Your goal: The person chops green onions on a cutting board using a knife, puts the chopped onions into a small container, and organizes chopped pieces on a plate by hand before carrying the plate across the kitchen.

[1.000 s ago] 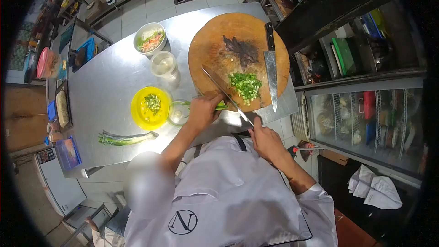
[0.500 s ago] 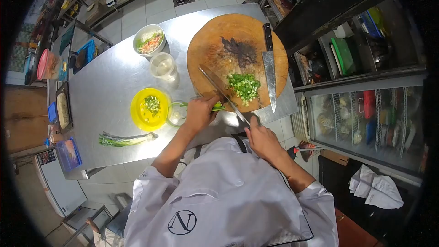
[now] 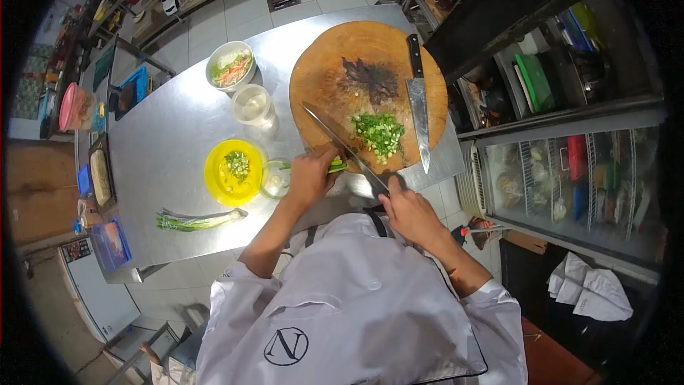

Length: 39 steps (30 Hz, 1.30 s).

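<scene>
My left hand (image 3: 313, 172) is closed around green scallion stalks (image 3: 336, 165) at the near edge of the round wooden chopping board (image 3: 320, 64). In my right hand (image 3: 408, 208) is the handle of a kitchen knife (image 3: 345, 146), its blade slanting across the board beside my left fingers. Just right of the blade lies a heap of chopped scallion (image 3: 380, 135). Dark, shrivelled strips (image 3: 370, 78) sit farther back on the board; their kind is unclear. A second, wider knife (image 3: 418, 110) rests along the board's right side, touched by neither hand.
Left of the board stand a yellow bowl (image 3: 212, 184) with chopped scallion, a clear plastic cup (image 3: 254, 107) and a white bowl (image 3: 214, 78) of shredded vegetables. A scallion bunch (image 3: 199, 219) lies on the steel table (image 3: 157, 157). A glass-fronted fridge (image 3: 570, 185) is at right.
The knife in my right hand has shifted slightly to the left, its blade still angled over the board. My left hand keeps its hold on the scallion stalks.
</scene>
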### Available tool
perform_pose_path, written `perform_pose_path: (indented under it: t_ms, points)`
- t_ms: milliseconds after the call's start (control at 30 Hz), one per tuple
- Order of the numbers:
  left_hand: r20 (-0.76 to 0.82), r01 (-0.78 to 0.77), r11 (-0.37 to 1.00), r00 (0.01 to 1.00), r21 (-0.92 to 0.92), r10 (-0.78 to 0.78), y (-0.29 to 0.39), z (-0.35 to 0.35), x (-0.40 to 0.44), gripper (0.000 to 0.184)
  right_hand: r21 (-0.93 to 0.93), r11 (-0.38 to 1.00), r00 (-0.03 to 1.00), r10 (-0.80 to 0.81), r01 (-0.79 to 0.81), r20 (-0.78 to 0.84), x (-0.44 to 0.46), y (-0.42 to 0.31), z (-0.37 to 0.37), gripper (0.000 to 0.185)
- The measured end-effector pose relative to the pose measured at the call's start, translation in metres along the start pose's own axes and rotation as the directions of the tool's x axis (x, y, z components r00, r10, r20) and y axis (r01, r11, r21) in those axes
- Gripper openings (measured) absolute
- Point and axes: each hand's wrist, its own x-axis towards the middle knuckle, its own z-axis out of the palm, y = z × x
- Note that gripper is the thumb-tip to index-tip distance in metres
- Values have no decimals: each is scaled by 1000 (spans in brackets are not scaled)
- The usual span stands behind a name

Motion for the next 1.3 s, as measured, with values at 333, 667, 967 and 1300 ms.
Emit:
perform_pose_path:
  t_ms: [333,667,967,1300]
  points:
    - [-64,119,987,990,-105,-127,1,-14,-12,33,112,993,998,33,-28,-47,-12,-8,-30,40]
    - [-158,236,957,952,-169,-263,17,-60,4,23,103,993,997,-49,55,-56,-2,13,6,45]
    - [-121,134,991,984,27,-130,29,-63,38,36,28,999,993,46,-43,-108,10,35,-27,47]
    - [34,68,962,996,266,-80,31,14,81,48,91,995,982,59,-43,-181,23,47,-37,47]
